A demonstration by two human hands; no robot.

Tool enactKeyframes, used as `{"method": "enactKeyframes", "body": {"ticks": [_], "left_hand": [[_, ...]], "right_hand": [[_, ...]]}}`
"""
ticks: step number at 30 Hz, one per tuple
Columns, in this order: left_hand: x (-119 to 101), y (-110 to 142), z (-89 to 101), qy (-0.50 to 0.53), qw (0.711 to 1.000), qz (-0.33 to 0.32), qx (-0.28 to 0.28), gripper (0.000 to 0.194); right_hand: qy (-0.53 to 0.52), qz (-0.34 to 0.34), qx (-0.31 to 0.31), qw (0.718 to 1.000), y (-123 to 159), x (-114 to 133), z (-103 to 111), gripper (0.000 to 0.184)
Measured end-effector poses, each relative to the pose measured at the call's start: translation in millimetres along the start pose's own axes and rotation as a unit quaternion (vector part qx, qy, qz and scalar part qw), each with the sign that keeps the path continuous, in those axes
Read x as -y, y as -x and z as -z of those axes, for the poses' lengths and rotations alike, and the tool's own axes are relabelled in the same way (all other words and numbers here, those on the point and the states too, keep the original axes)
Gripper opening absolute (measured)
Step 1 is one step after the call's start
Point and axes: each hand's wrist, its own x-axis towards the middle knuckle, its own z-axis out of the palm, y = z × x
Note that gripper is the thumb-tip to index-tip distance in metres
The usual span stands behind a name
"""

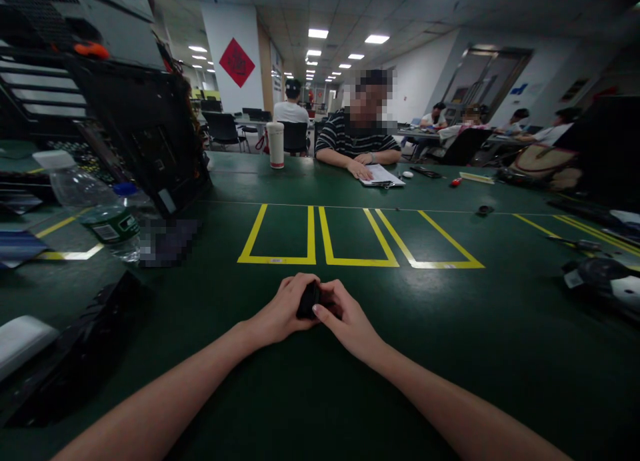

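A small, dark, rounded object (309, 302) is held between my two hands, low over the green table; its kind I cannot make out. My left hand (286, 307) wraps round its left side with the fingers curled over the top. From the right, my right hand (347, 317) grips it, thumb pressed on the near face and fingers bent behind. Much of the object is hidden by the fingers. Just beyond the hands, yellow tape (270, 261) marks several box shapes on the table top.
To the left stand an opened computer case (145, 127), plastic bottles (113, 227) and a long black part (80, 341). Across the table a person (357, 137) leans over a clipboard (383, 175), near a white cup (275, 145). At right lies a black device (600, 281).
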Motion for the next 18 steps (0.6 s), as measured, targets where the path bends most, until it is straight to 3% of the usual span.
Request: {"method": "enactKeyframes", "body": {"ticks": [5, 14, 18], "left_hand": [[-1.8, -0.4, 0.8, 0.005, 1.0, -0.002, -0.001, 0.056], [-8.0, 0.6, 5.3, 0.013, 1.0, 0.011, 0.014, 0.054], [-8.3, 0.7, 5.5, 0.008, 1.0, 0.005, 0.015, 0.054]], "right_hand": [[0.021, 0.024, -0.025, 0.999, 0.2, -0.7, -0.9, 0.017], [-0.02, -0.038, -0.012, 0.999, -1.7, 0.0, -0.8, 0.024], [0.004, -0.003, -0.006, 1.0, 1.0, 2.9, -1.0, 0.02]]}}
